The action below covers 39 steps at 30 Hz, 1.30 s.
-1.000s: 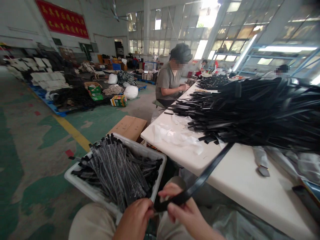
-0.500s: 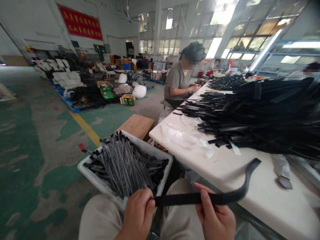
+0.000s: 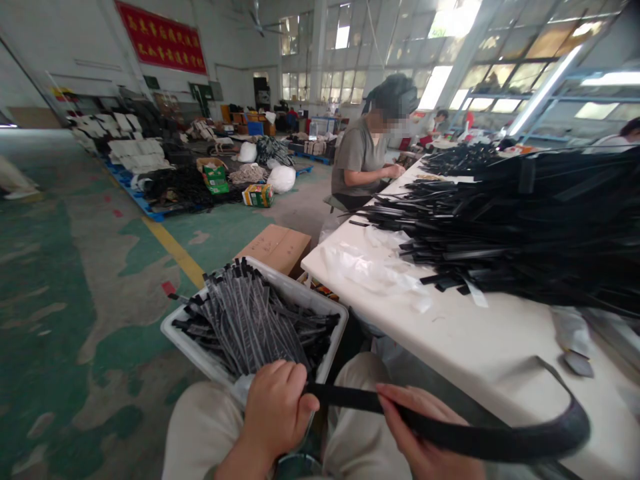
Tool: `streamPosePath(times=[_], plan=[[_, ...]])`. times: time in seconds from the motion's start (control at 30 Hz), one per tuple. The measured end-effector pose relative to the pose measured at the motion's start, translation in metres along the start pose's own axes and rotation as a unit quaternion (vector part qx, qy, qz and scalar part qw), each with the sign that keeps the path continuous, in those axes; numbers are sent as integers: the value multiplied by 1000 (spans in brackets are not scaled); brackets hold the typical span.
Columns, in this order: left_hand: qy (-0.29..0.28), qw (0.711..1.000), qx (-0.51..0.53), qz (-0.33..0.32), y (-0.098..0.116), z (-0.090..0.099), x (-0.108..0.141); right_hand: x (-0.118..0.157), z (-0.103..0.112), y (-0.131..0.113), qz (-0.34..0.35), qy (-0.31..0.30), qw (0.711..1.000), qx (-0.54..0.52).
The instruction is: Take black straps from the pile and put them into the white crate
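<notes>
While the left hand (image 3: pixel 278 407) grips a black strap (image 3: pixel 500 441), the right hand (image 3: pixel 420 427) pinches it taut, its curve near the edge of the worktop (image 3: pixel 480 347)

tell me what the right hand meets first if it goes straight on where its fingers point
Probably the left hand, which grips the black strip running ahead of the right hand; depth is hard to judge from this view.
</notes>
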<state>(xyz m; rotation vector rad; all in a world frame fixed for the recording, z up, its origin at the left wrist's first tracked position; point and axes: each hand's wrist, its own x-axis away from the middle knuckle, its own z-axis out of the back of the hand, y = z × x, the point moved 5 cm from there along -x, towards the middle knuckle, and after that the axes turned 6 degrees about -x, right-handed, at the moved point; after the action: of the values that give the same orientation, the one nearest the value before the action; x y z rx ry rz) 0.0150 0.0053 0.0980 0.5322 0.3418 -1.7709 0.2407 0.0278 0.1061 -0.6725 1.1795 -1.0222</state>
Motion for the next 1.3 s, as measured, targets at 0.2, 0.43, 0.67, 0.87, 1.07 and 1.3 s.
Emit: streamPosePath(times=[0.2,0.43,0.67,0.87,1.07,1.3], plan=[[-23,998,29,-49,23,-10,1,12,-21,-2,-90,-75,991,-70],[-50,988,143,21,9,-11,0,10,-23,7,-236,-26,929,-284],[-44,988,144,-12,13,-11,-1,13,-49,1,-95,-89,985,-111],[-78,976,201,-39,6,-11,5,8,-49,-2,-97,-81,985,-119],[-178,947,232,131,-26,-42,20,9,-50,18,-231,-46,940,-245],[-232,948,171,133,-19,-92,24,11,-44,32,-142,-85,981,-102]])
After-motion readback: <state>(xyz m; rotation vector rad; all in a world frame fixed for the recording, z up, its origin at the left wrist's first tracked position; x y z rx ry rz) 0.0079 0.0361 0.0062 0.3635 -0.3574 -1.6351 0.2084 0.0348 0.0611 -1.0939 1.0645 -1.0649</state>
